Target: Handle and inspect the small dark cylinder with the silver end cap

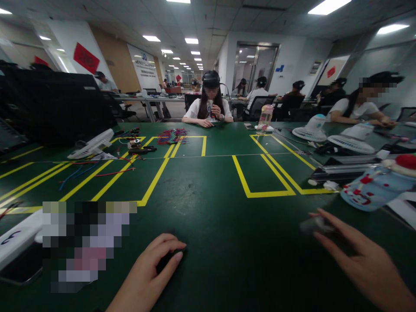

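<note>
Grey object (310, 226), blurred, sits between fingers (339, 225) of the right hand (364, 255).

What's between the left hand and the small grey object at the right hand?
In the head view, only dark green tabletop shows between the left hand and the small grey object.
</note>
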`<action>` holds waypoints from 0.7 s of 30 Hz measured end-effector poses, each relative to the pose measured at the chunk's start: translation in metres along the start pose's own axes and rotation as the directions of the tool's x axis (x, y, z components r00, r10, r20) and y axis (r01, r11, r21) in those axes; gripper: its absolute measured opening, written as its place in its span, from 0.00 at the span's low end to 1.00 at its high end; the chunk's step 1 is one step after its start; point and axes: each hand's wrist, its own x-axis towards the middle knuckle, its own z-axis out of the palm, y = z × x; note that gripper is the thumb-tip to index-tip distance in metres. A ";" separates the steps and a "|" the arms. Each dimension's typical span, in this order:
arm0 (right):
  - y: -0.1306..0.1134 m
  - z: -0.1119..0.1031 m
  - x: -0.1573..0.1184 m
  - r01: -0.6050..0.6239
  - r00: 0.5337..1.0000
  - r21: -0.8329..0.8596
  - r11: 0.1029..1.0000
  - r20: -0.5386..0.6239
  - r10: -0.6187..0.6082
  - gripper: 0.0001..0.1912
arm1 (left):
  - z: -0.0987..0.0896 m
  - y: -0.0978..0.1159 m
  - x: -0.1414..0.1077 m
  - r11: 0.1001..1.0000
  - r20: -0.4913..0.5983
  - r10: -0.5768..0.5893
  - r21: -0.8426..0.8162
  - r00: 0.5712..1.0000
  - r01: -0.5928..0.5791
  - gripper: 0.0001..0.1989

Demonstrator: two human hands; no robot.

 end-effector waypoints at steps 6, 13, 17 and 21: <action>-0.155 0.046 0.021 0.303 0.847 0.493 0.816 0.254 -0.468 0.27 | 0.003 -0.008 -0.001 0.999 -0.009 -0.002 0.034 1.000 0.002 0.09; -0.165 0.082 0.019 0.130 0.818 0.620 0.774 0.374 -0.437 0.32 | 0.011 0.024 0.011 1.000 -0.046 0.016 -0.022 0.999 -0.017 0.10; -0.161 0.086 0.016 -0.024 0.827 0.633 0.774 0.447 -0.340 0.43 | 0.022 0.065 0.031 0.984 -0.019 0.159 -0.074 0.987 -0.160 0.10; -0.162 0.087 0.018 -0.064 0.837 0.626 0.778 0.458 -0.300 0.33 | 0.025 0.076 0.044 0.968 -0.096 0.194 -0.142 0.976 -0.206 0.08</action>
